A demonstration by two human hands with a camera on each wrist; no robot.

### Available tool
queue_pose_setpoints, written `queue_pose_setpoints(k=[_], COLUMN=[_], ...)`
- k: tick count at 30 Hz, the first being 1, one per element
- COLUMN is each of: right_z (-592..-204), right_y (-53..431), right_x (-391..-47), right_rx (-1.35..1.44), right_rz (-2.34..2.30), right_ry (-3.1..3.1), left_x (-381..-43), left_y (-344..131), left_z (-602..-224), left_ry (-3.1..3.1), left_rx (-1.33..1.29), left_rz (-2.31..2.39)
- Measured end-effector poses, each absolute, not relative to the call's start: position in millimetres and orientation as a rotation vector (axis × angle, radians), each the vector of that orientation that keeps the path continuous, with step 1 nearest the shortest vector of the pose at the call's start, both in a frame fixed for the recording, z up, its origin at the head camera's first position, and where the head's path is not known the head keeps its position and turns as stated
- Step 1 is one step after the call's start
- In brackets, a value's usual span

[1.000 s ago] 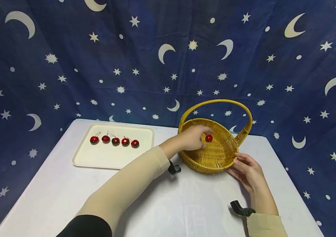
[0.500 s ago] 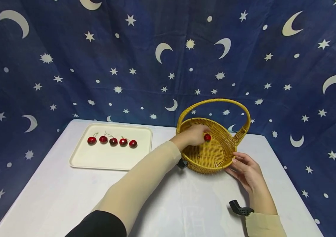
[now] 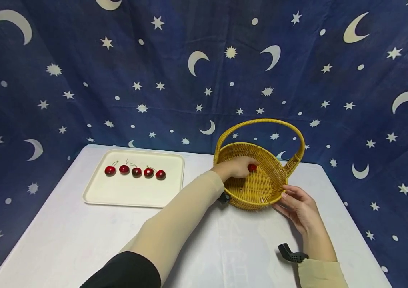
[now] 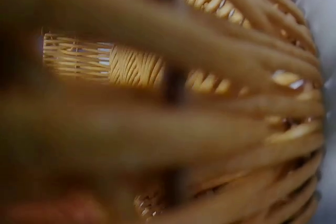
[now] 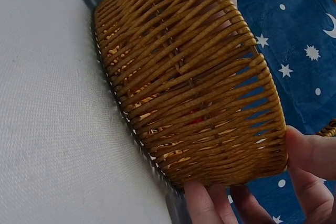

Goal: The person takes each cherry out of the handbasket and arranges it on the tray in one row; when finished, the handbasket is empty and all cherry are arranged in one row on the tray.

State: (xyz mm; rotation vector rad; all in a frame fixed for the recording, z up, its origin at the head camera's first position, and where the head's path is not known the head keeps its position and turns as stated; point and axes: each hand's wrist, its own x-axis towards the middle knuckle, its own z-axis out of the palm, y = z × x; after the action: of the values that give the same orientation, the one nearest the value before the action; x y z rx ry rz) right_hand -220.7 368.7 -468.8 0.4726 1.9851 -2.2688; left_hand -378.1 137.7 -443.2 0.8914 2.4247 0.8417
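A yellow-brown wicker basket (image 3: 258, 192) with a tall arched handle stands right of centre on the table. My left hand (image 3: 239, 166) reaches over its left rim and pinches a red cherry (image 3: 252, 168), partly covered by the fingers, low inside the basket. In the left wrist view only close, blurred wicker strands (image 4: 226, 119) show; the fingertips are hidden. My right hand (image 3: 300, 208) holds the basket's right front edge. In the right wrist view its thumb (image 5: 310, 150) lies at the rim and the other fingers (image 5: 202, 203) lie against the wall lower down.
To the left, a cream rectangular tray (image 3: 132, 196) bears a row of several dark red cherries (image 3: 137, 172) with stems. A white cloth (image 3: 204, 248) covers the table. Behind hangs a navy curtain (image 3: 175, 60) with moons and stars. Black wrist mounts (image 3: 292, 254) sit at the sleeves.
My left hand has moved deeper into the basket, and its fingers have closed in over the cherry. The right hand keeps its hold on the basket. The head view has shifted slightly.
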Motion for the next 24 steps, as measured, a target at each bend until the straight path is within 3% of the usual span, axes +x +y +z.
queue_pose_setpoints(k=[24], right_z=[-468], right_y=[369], right_x=[-221], right_rx=[0.464], right_rz=[-2.280], right_ry=[1.969], left_x=[-357], left_y=[124], left_z=[-440], left_ry=[2.416], left_rx=[1.157], left_rz=[0.678])
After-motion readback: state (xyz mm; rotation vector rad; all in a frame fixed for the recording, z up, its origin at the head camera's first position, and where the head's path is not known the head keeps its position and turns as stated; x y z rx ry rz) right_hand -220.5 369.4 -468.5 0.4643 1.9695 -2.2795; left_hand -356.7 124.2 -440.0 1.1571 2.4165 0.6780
